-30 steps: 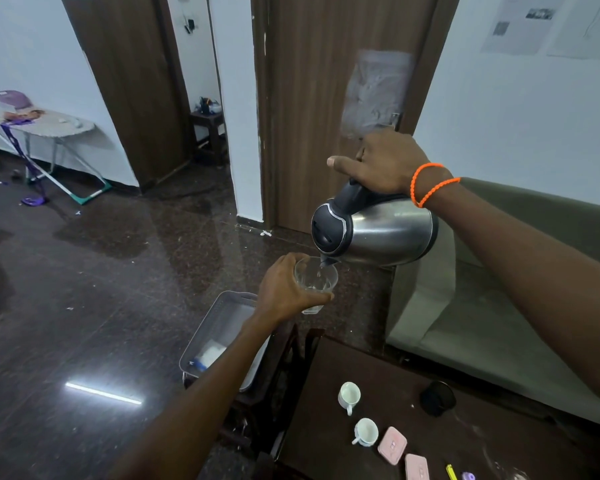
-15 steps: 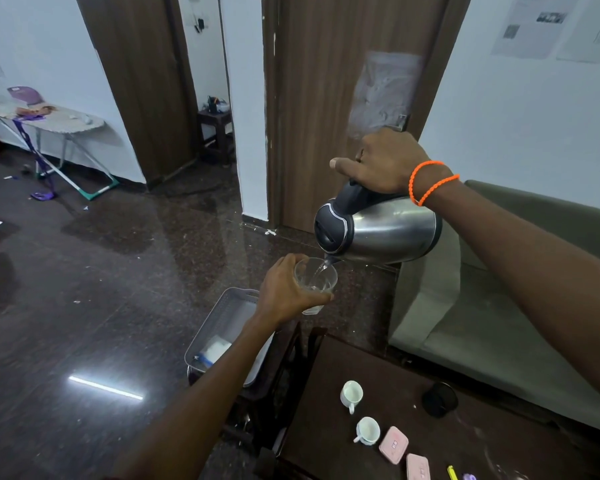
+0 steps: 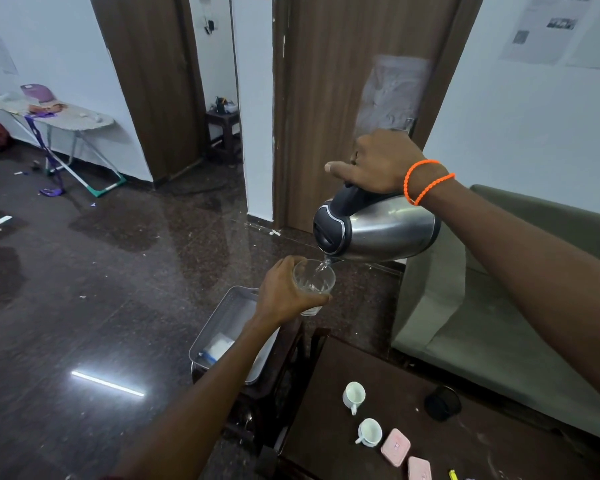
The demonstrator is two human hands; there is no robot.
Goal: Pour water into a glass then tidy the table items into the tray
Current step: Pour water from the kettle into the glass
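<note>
Kettle (image 3: 378,230) tipped, gripped by right hand (image 3: 378,164), water streaming into glass (image 3: 313,282). Glass held in left hand (image 3: 284,292), above tray (image 3: 219,320).

Lived-in home room, sofa (image 3: 499,323), ironing board (image 3: 54,114), wooden doors (image 3: 326,98), polished stone floor (image 3: 84,271)

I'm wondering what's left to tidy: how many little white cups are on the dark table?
2. One white cup stands near the table's left side; the second white cup sits just nearer the camera, beside a pink case. The frame's bottom edge may hide more.
</note>
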